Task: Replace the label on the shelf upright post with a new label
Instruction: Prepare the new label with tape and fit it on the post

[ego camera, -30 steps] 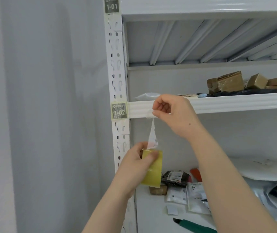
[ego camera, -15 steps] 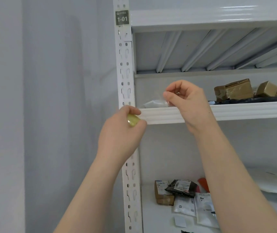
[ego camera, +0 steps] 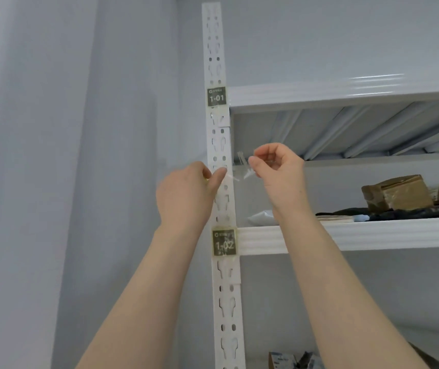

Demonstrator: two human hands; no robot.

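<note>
Fingers of my left hand and right hand are pinching a clear strip, probably tape, mid-frame by the post; they're rising away from the 1-02 label, leaving it still stuck below centre.

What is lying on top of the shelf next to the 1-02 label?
Two brown parcels, a flat black item and a pale bag lie on the shelf. The right arm covers part of the bag.
</note>
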